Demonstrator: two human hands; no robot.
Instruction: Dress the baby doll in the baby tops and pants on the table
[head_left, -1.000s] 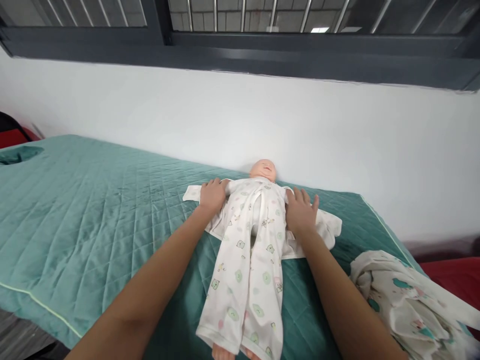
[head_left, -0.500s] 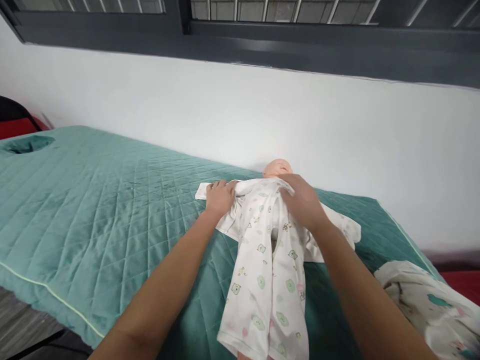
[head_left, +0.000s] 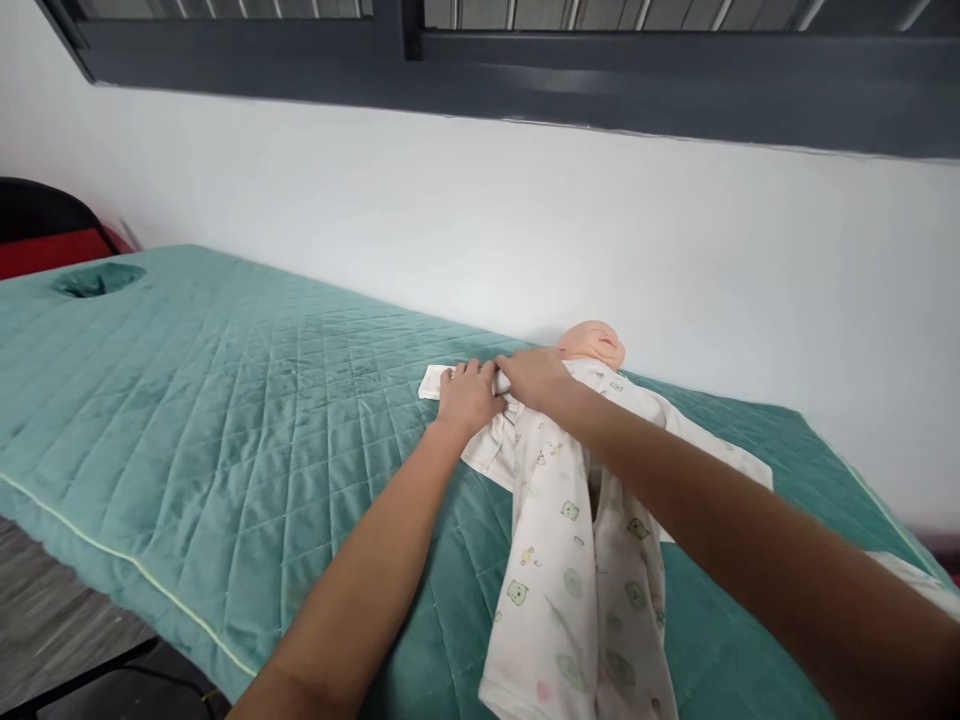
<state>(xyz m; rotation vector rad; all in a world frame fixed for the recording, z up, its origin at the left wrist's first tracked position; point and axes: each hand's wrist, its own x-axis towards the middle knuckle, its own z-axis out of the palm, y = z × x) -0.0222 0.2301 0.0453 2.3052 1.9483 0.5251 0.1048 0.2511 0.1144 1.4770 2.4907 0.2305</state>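
A baby doll (head_left: pixel 592 343) lies on its back with its head near the wall. It is dressed in a white top and white trousers (head_left: pixel 570 570) printed with green animals. My left hand (head_left: pixel 472 397) rests with curled fingers on the sleeve (head_left: pixel 433 382) at the doll's left-hand side in view; the sleeve's flat end sticks out past it. Close beside it, my right hand (head_left: pixel 532 378) reaches across the doll's chest and grips the same sleeve nearer the shoulder. The other sleeve (head_left: pixel 720 448) lies spread out to the right. Whether an arm is inside the gripped sleeve is hidden.
The doll lies on a bed with a green quilted cover (head_left: pixel 247 430) that has a hole (head_left: pixel 97 280) at its far left. White cloth (head_left: pixel 911 578) shows at the right edge. A white wall stands behind, below a dark window frame (head_left: pixel 487 75). A red and black chair (head_left: pixel 52 230) is at left.
My right hand has moved left from the doll's chest to the sleeve beside my left hand. My left hand stays on that sleeve. The view has shifted slightly left.
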